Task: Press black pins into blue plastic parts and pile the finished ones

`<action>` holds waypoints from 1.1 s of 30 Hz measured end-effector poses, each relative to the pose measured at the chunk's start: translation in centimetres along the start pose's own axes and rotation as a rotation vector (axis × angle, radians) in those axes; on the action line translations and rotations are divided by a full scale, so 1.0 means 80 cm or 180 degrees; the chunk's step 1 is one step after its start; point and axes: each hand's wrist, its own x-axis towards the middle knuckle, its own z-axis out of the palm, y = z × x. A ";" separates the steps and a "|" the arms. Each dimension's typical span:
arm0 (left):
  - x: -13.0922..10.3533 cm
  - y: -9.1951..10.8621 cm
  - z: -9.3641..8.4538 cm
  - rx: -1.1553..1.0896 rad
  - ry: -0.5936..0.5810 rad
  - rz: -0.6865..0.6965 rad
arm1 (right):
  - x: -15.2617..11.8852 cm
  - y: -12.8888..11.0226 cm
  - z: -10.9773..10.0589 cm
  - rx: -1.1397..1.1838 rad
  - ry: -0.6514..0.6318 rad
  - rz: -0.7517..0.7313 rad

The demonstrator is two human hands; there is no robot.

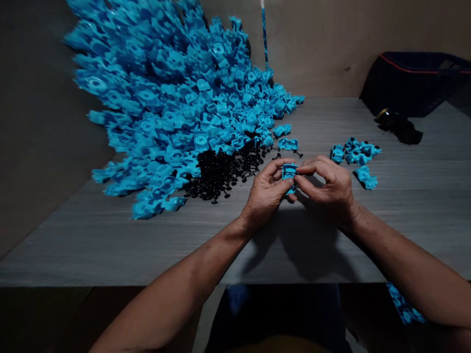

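Observation:
My left hand (268, 192) grips a small blue plastic toy car body (289, 171), its hollow underside facing up, above the grey table. At the car's right edge, my right hand (326, 185) pinches with thumb and forefinger; a small dark part shows by these fingertips, mostly hidden. A heap of black wheel axles (215, 171) lies left of my hands, against a very large pile of blue car bodies (172, 98). Just beyond my hands rests a single blue body (288, 143). Several blue cars with black wheels (358, 151) are grouped at the right.
A dark bin with a red rim line (408, 83) stands at the back right. In front of it lies a crumpled black object (401, 128). The wooden table (110, 245) ends in a front edge near my body. More blue pieces (405, 304) show below that edge.

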 end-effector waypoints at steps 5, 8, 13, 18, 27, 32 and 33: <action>0.000 0.000 -0.001 0.0091 -0.0027 0.0002 | 0.001 0.000 -0.001 -0.0078 0.0043 -0.0093; -0.002 0.002 0.000 0.0052 -0.0042 0.0019 | 0.002 -0.001 -0.002 -0.0154 0.0050 -0.0145; -0.003 0.002 -0.001 0.0019 -0.0009 0.0039 | 0.002 0.003 -0.002 -0.0076 0.0071 -0.0066; -0.001 -0.002 -0.005 0.0362 0.0051 0.0194 | 0.003 0.007 -0.003 0.0458 -0.0190 0.0541; -0.004 0.004 -0.001 0.0773 0.0220 0.0507 | 0.012 0.013 -0.013 0.2106 -0.0412 0.2078; -0.004 0.000 0.000 0.0899 0.0205 0.0538 | 0.008 0.018 -0.005 0.2483 -0.0666 0.2365; -0.005 0.000 0.000 0.0940 0.0215 0.0535 | 0.007 0.020 -0.003 0.2504 -0.0656 0.2381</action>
